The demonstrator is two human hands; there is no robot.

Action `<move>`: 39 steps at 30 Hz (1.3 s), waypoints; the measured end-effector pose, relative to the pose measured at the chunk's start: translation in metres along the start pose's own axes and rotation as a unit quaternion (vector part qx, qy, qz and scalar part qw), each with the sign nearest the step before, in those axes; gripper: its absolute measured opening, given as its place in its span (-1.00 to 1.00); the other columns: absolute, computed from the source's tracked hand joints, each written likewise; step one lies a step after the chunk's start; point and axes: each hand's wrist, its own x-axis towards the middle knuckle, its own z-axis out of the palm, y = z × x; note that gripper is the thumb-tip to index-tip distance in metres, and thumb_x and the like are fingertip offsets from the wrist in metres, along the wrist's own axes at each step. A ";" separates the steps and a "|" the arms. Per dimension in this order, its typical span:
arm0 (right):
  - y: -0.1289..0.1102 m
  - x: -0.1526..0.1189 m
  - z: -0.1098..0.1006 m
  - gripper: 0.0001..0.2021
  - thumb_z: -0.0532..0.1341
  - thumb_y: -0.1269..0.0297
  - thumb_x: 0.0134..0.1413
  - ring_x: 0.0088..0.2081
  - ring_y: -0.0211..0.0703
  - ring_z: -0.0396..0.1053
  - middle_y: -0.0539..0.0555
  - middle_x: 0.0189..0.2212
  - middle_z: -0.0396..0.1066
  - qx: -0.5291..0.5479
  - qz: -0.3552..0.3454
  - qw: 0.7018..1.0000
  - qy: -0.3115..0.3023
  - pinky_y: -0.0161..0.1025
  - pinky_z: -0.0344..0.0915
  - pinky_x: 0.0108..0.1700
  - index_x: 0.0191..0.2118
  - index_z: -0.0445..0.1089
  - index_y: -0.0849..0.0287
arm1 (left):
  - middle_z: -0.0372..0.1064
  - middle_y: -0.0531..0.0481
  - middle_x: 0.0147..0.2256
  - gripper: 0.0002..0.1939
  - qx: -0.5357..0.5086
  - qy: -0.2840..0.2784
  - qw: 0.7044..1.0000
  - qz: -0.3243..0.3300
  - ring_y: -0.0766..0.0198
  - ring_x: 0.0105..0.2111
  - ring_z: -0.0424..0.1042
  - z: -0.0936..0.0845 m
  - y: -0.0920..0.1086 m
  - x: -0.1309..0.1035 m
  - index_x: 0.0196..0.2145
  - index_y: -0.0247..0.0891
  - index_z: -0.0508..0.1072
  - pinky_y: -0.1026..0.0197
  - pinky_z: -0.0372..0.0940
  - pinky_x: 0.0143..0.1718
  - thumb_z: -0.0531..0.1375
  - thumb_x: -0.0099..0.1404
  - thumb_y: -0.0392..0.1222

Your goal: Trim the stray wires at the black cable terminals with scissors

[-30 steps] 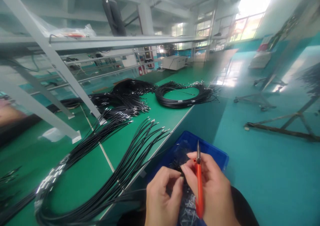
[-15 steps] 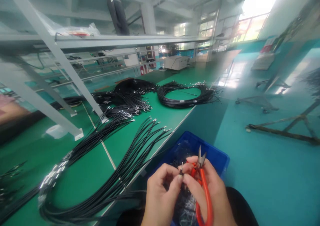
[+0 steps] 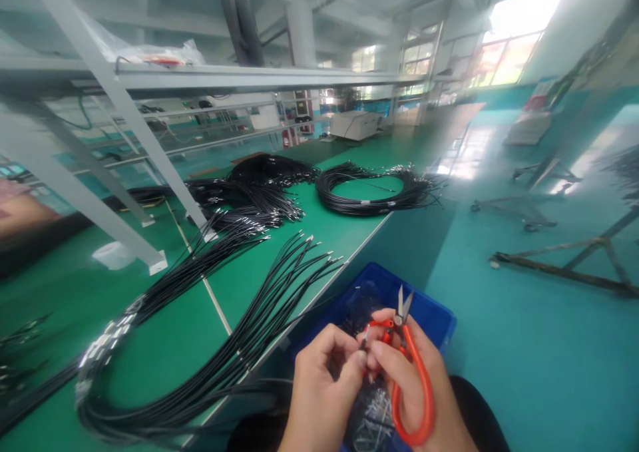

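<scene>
We see a long white metal shelf (image 3: 269, 77) above a long green table (image 3: 242, 275), with a crumpled clear plastic bag (image 3: 187, 54) on top. Farther down the table, we see a boxy white machine (image 3: 352, 126). A fat dark round pipe (image 3: 242, 22) stands behind the shelf. To our right, a bright glass window (image 3: 522, 36) shines, and a rusty brown metal stand (image 3: 559, 269) rests on the shiny blue-green floor (image 3: 539, 359).

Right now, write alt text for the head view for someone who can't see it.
The left hand pinches a cable end, the right hand holds open red-handled scissors, both above a blue bin. At left, bundled black cables curve across a green table.
</scene>
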 end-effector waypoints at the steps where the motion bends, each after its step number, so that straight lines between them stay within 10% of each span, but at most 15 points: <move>1: 0.000 0.000 0.000 -0.68 0.34 0.24 -0.11 -0.53 -0.30 0.30 -0.05 -0.48 0.40 -0.009 -0.002 1.000 0.004 -0.37 0.26 -0.48 -0.21 0.28 0.12 | 0.40 0.04 -0.60 -0.85 0.010 0.002 1.000 0.001 0.32 -0.56 0.33 0.000 0.000 0.000 -0.57 -0.29 0.34 0.35 0.21 -0.49 0.18 0.12 -0.26; 11: -0.004 -0.001 0.005 -0.74 0.30 0.21 -0.11 -0.54 -0.25 0.37 -0.07 -0.53 0.38 -0.146 -0.069 0.985 0.064 -0.36 0.33 -0.48 -0.25 0.29 0.11 | 0.29 0.07 -0.61 -0.85 0.062 -0.002 0.998 -0.017 0.35 -0.57 0.22 -0.002 0.002 0.000 -0.58 -0.30 0.33 0.36 0.12 -0.52 0.16 0.11 -0.26; 22: 0.003 -0.013 -0.001 -0.86 0.17 0.37 0.01 -0.39 -0.15 0.45 0.00 -0.39 0.49 -0.448 -0.303 0.838 0.074 -0.31 0.36 -0.34 -0.25 0.36 0.06 | 0.24 0.06 -0.55 -0.85 0.042 -0.022 0.998 -0.046 0.31 -0.51 0.21 -0.011 -0.002 0.003 -0.52 -0.30 0.33 0.32 0.13 -0.47 0.15 0.14 -0.19; 28: -0.014 -0.004 -0.026 -0.65 0.28 0.44 -0.17 -0.48 -0.27 0.35 0.01 -0.40 0.45 -0.248 -0.018 0.955 -0.164 -0.36 0.29 -0.43 -0.15 0.35 0.10 | 0.16 0.11 -0.60 -0.85 -0.112 -0.041 0.990 -0.074 0.38 -0.56 0.06 -0.027 0.001 0.008 -0.54 -0.31 0.30 0.33 0.02 -0.50 0.16 0.13 -0.23; 32: -0.034 0.004 -0.037 -0.59 0.32 0.21 -0.17 -0.58 -0.36 0.22 0.15 -0.40 0.50 -0.131 0.206 0.906 -0.345 -0.42 0.10 -0.56 -0.13 0.37 0.26 | 0.16 0.10 -0.60 -0.89 -0.173 -0.062 0.978 -0.103 0.38 -0.56 0.06 -0.031 0.005 0.010 -0.51 -0.33 0.34 0.32 0.01 -0.48 0.16 0.11 -0.25; 39: -0.057 -0.001 -0.029 -0.67 0.23 0.26 -0.09 -0.46 -0.20 0.30 0.15 -0.39 0.46 -0.233 0.283 0.880 -0.303 -0.29 0.17 -0.44 -0.14 0.38 0.24 | 0.21 0.08 -0.56 -0.90 -0.187 -0.107 0.973 -0.088 0.35 -0.51 0.13 -0.036 -0.001 0.011 -0.48 -0.32 0.38 0.29 0.06 -0.41 0.20 0.13 -0.25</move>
